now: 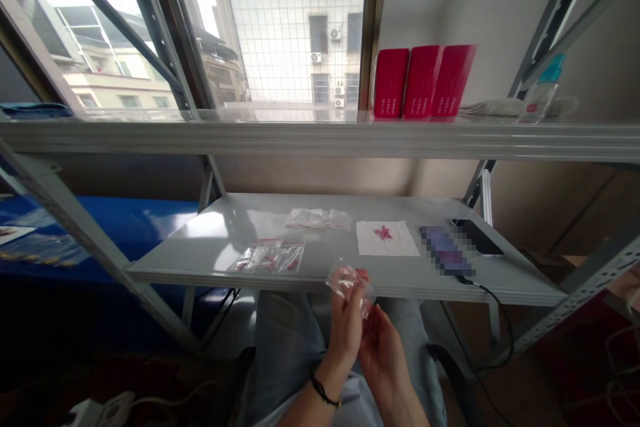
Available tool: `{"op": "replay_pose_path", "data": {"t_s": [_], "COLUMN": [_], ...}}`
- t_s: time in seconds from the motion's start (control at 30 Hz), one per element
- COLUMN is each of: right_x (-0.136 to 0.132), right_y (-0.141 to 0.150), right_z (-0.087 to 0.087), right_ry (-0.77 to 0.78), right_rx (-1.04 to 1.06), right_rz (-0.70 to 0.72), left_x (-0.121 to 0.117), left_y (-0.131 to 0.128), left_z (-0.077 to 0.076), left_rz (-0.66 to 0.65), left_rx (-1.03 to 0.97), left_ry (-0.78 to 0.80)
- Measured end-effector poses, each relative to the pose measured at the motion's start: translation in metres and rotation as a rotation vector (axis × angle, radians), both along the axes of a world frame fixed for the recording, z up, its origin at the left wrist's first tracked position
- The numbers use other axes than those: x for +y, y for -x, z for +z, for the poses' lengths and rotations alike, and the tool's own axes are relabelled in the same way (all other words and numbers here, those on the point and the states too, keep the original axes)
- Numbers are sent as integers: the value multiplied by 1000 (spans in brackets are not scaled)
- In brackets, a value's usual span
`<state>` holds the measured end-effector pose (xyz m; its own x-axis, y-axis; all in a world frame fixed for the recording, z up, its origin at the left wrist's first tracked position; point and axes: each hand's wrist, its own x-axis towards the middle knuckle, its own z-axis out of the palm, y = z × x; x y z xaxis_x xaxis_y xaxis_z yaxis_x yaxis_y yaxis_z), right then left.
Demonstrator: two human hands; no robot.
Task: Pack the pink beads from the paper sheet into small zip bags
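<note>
In front of the table edge, my left hand is closed on a small clear plastic bag, its crinkled end sticking out past the fingers. My right hand is cupped close beside it, fingers curled at the bag's lower end; its palm side is in shadow. Ahead on the table lies a white sheet with a small heap of pinkish-red pieces on it. To the left are several clear bags with reddish contents. Flat clear bags lie behind those.
Two phones lie on the right of the grey table, a nearer one with a cable and a dark one. A shelf beam crosses above, carrying red boxes and a spray bottle. Metal posts stand at both sides.
</note>
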<state>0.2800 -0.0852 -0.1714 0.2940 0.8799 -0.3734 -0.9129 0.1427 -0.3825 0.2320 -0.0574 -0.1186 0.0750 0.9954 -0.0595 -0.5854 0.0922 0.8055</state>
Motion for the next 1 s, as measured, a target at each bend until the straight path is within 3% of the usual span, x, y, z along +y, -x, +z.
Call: {"op": "replay_pose_path", "data": {"t_s": [0.1, 0.2, 0.3, 0.37, 0.47, 0.5, 0.6, 0.67, 0.8, 1.0], "right_x": [-3, -8, -5, 7, 47, 65, 127, 165, 210, 225], "right_y": [-12, -24, -42, -58, -88, -99, -128, -141, -146, -145], "right_z": [3, 13, 35, 57, 94, 105, 129, 135, 126, 99], "right_ry": [-31, -86, -141, -183, -125, -17, 87, 149, 221, 197], "right_rx": [98, 83, -84, -320, -1069, -1458, -1755, -1920, -2199, -2486], "right_rz": [43, 120, 150, 173, 129, 82, 70, 113, 277, 476], "left_x": [44, 110, 176, 209, 235, 237, 225, 206, 161, 116], "left_y": [10, 31, 58, 78, 111, 123, 156, 175, 205, 213], "left_z": [44, 85, 107, 112, 113, 113, 110, 105, 85, 54], "left_rz": [10, 36, 56, 88, 220, 267, 338, 322, 177, 26], "left_rx": [136, 457, 638, 779, 984, 1043, 1172, 1239, 1464, 1664], "left_ry": [-126, -183, -141, -106, -87, -94, -154, -231, -508, -1061]}}
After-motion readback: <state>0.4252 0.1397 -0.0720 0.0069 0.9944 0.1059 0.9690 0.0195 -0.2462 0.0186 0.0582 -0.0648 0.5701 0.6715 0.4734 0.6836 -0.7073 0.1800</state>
